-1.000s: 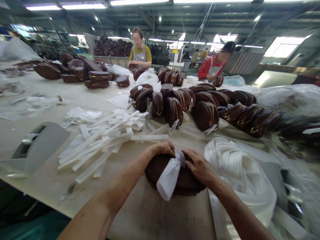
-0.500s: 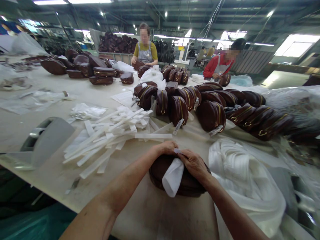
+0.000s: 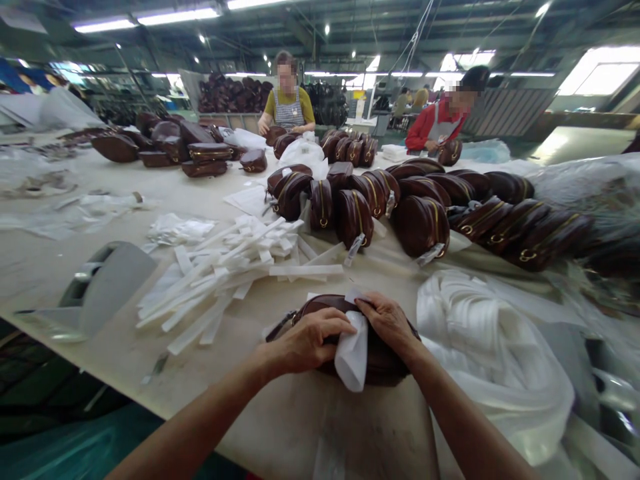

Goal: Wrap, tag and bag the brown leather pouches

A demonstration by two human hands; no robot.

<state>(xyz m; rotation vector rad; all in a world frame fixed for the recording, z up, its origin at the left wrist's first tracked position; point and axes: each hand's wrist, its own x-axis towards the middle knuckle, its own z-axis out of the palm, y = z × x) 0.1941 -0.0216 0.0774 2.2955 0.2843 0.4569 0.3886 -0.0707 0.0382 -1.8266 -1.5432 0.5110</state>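
A dark brown leather bag (image 3: 320,303) lies on the table right in front of me, partly covered by both hands. Out of its middle a rolled white wrapping sheet (image 3: 353,363) sticks up toward me. My left hand (image 3: 311,339) is closed, its thumb and fingers at the left edge of this sheet. On the bag's far right side, my right hand (image 3: 391,325) pinches a small whitish strip (image 3: 356,295) between thumb and fingertips. A zip end shows at the bag's left side; what lies under my palms is hidden.
Loose white strips (image 3: 240,267) are heaped to the left, near a grey tape dispenser (image 3: 117,277). A coil of white sheeting (image 3: 465,340) lies to the right. Finished-looking brown bags (image 3: 420,223) stand in rows beyond. Two people (image 3: 289,107) handle bags across the table.
My left hand has moved from the bag's far edge back toward me and left, onto the white sheet. My right hand stays on the bag with the small strip.
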